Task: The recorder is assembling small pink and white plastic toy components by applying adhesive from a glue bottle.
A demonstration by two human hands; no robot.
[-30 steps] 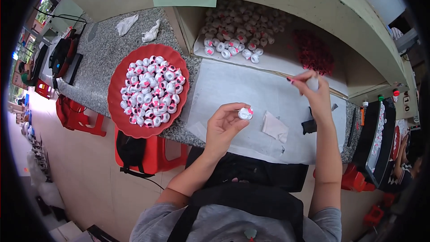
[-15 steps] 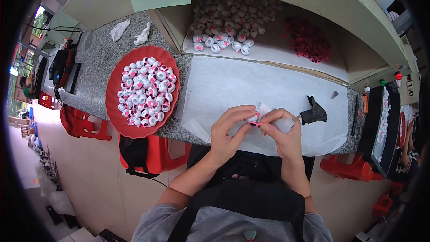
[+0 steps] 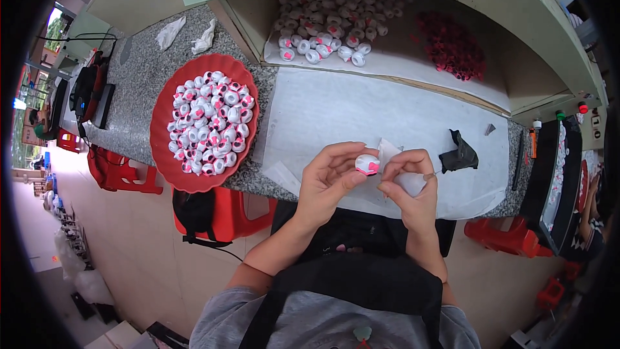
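My left hand (image 3: 318, 195) pinches a small round white piece (image 3: 365, 162) with a pink patch between its thumb and fingers, over the front of the white sheet (image 3: 323, 110). Close beside it on the right, my right hand (image 3: 418, 203) is closed around a crumpled white cloth or tissue (image 3: 412, 183); part of it sticks up between the hands. The right fingertips are apart from the round piece. On the left stands a red scalloped plate (image 3: 159, 148), heaped with similar white pieces (image 3: 205, 123) bearing pink and black marks.
A shelf compartment (image 3: 387, 64) behind the sheet holds many white pieces (image 3: 332, 22) and a pile of small dark pink parts (image 3: 452, 45). Black crumpled material (image 3: 460, 154) lies right of my hands. Red stools (image 3: 239, 216) stand below the granite counter (image 3: 139, 113).
My right fingertips have come away from the round piece, which now sits turned in my left fingers with its pink patch showing. The view has shifted slightly.
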